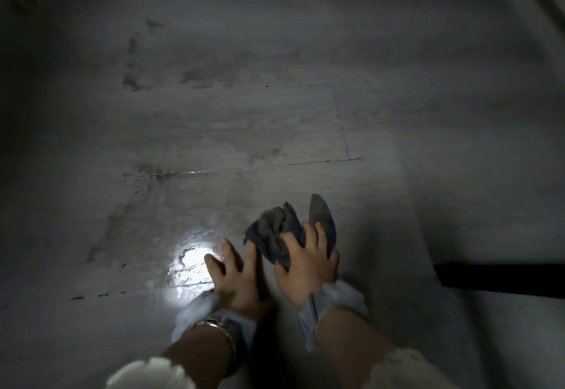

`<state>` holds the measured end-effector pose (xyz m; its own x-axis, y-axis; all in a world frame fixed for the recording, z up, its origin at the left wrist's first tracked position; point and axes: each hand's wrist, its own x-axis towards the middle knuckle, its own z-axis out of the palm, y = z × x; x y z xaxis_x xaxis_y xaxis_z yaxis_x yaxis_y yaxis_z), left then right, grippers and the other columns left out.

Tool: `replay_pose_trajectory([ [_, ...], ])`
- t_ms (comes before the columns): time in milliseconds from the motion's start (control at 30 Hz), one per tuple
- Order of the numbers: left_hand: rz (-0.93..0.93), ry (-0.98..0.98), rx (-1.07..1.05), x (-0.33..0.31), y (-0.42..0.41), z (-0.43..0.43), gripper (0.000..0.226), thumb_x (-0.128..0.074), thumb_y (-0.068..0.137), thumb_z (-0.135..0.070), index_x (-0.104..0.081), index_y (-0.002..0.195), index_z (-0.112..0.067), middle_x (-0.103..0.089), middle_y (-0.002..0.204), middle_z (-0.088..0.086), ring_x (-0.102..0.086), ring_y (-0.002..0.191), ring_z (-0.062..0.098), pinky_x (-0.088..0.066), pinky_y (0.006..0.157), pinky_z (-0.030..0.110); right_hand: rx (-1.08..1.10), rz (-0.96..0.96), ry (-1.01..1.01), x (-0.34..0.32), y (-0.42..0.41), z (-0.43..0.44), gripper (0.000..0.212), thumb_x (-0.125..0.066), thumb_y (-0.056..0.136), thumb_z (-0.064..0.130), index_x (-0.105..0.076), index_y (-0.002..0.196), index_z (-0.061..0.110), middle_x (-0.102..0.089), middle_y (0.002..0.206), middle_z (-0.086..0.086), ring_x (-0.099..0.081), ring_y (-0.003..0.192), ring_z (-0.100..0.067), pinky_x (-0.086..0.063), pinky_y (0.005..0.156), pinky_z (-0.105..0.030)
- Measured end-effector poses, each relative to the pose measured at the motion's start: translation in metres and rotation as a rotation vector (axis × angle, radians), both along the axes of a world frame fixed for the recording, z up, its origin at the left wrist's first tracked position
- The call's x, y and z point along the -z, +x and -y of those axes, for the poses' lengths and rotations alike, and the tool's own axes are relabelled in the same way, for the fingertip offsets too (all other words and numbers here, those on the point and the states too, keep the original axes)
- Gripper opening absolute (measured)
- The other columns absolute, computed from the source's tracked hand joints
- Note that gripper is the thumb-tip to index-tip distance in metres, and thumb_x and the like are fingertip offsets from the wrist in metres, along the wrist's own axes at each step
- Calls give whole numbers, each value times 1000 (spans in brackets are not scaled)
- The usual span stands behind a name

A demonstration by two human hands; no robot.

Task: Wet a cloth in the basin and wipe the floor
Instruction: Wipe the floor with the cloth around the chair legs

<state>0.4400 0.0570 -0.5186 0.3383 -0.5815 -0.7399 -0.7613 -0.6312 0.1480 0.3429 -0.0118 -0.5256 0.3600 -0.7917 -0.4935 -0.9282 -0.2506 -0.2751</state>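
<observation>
Right hand (305, 266) is gripping the cloth (275, 233), fingers curled round a dark bunched wad just right of the wet glare patch (191, 262) on the floor (244, 129). One flap is sticking up past the fingers; can't tell if the wad is touching the tile. Left hand (238, 278) is sitting at the glare patch's right edge, fingers spread and holding nothing, forefinger beside the cloth, contact unclear. Basin isn't showing. Dark smudges (134, 80) are lying well beyond the glare patch, away from the person.

Risks as I'm reading it:
- The bunched wad is giving little contact face, so it's likely smearing rather than lifting dirt.
- Tile at the glare patch is looking slick, so a palm leaning there could slide.
- The loose flap could be dragging grime over clean tile.
</observation>
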Motion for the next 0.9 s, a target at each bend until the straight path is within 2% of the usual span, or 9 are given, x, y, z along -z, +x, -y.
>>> replay_pose_trajectory([
  [67, 3, 7, 74, -4, 18, -17, 104, -62, 81, -51, 16, 149, -39, 29, 157, 6, 15, 146, 38, -27, 112, 55, -8, -26, -7, 3, 1, -30, 48, -54, 85, 42, -40, 131, 42, -14, 159, 1, -1, 148, -27, -21, 112, -55],
  [167, 71, 9, 95, -5, 40, -38, 107, -63, 75, -57, 15, 149, -43, 29, 156, 6, 15, 146, 37, -28, 111, 56, -42, -29, -101, 10, 18, -65, 59, -67, 54, 53, -52, 110, 43, -58, 134, -8, -36, 126, -35, -48, 83, -63],
  [267, 55, 16, 23, -1, 53, -41, 113, -64, 73, -62, 18, 148, -42, 31, 155, 7, 20, 145, 39, -23, 112, 59, 0, -36, -155, 20, 44, -70, 77, -83, 39, 51, -53, 111, 46, -65, 125, -10, -40, 118, -38, -47, 76, -68],
  [333, 24, 27, 13, 3, 57, -39, 120, -66, 70, -64, 20, 148, -38, 34, 154, 8, 24, 143, 40, -19, 112, 63, -3, -71, -159, 24, 57, -62, 75, -87, 39, 48, -61, 110, 48, -64, 127, -12, -40, 118, -40, -45, 77, -71],
  [400, 10, 40, 31, 9, 60, -40, 130, -64, 60, -74, 22, 149, -33, 40, 151, 8, 28, 142, 42, -18, 110, 67, -12, -67, -203, 21, 71, -48, 64, -84, 53, 48, -63, 113, 49, -56, 137, -12, -39, 125, -44, -41, 84, -73],
  [467, 0, 62, 47, 14, 63, -40, 139, -54, 50, -85, 25, 149, -27, 46, 146, 9, 29, 140, 43, -18, 109, 69, -3, -36, -178, 21, 93, -16, 54, -62, 84, 47, -42, 134, 53, -20, 159, -8, -16, 142, -45, -22, 102, -72],
  [533, -5, 97, 57, 15, 64, -36, 141, -64, 57, -77, 31, 146, -23, 44, 147, 13, 30, 139, 45, -18, 107, 71, 26, -38, -87, 22, 119, 29, 49, -40, 98, 44, -24, 143, 53, 7, 162, -2, 7, 146, -42, -7, 109, -69],
  [667, -47, 151, 47, 16, 66, -28, 145, -75, 62, -64, 38, 141, -20, 47, 144, 18, 34, 135, 49, -18, 104, 75, -47, -31, -51, 19, 147, 86, 46, -35, 101, 45, -23, 144, 51, 13, 162, -1, 14, 146, -40, -6, 111, -69],
  [900, -52, 154, 56, 11, 65, -26, 145, -77, 63, -59, 35, 143, -17, 44, 145, 22, 34, 134, 51, -16, 107, 73, -142, -32, -38, 11, 130, 77, 49, -35, 100, 45, -19, 146, 49, 13, 162, 5, 14, 146, -38, -9, 113, -64],
])
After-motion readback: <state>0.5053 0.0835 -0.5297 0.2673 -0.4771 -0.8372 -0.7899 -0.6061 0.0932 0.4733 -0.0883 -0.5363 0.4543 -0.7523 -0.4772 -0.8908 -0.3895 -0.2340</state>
